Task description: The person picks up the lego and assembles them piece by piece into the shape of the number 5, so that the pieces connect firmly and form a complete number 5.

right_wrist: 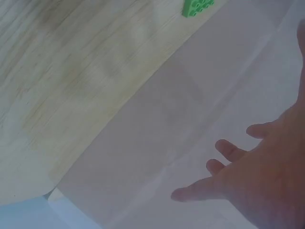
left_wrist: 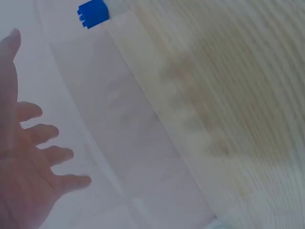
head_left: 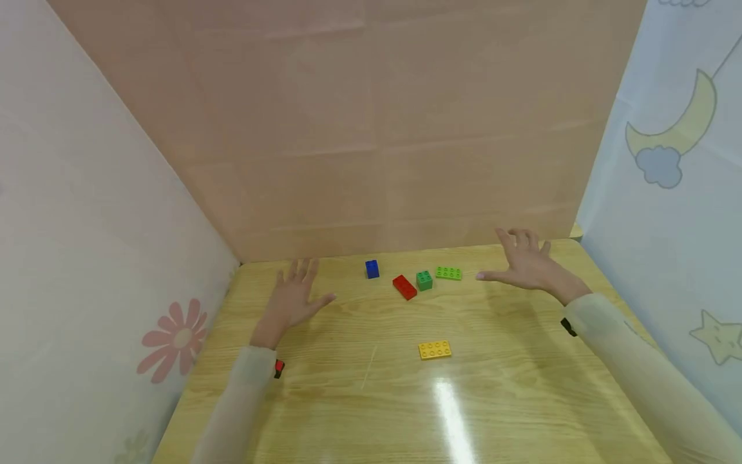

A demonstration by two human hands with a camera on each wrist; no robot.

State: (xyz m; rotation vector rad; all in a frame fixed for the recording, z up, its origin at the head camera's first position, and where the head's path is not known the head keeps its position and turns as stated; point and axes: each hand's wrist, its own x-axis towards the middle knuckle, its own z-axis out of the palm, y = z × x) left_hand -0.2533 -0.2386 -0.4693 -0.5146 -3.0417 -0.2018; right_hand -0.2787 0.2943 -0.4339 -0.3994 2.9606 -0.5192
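Observation:
My left hand [head_left: 292, 299] hovers above the table's left side with its fingers spread, holding nothing. Nearest to it is a blue toy brick [head_left: 372, 269], which the left wrist view also catches at its top edge. On the right, my right hand [head_left: 524, 264] is held in the air, fingers apart and nothing in them. A light green flat brick [head_left: 449, 273] lies to its left. Beside that stand a dark green square brick [head_left: 424, 280] and a slanting red brick [head_left: 404, 287]. Closer to me lies a yellow flat brick [head_left: 435, 350].
The wooden table [head_left: 324, 399] reaches back to a pinkish-brown cloth [head_left: 371, 142]. A pale sheet with a pink flower [head_left: 180, 338] borders the left side. Another with a moon [head_left: 678, 129] hangs on the right. Glare marks the table's front.

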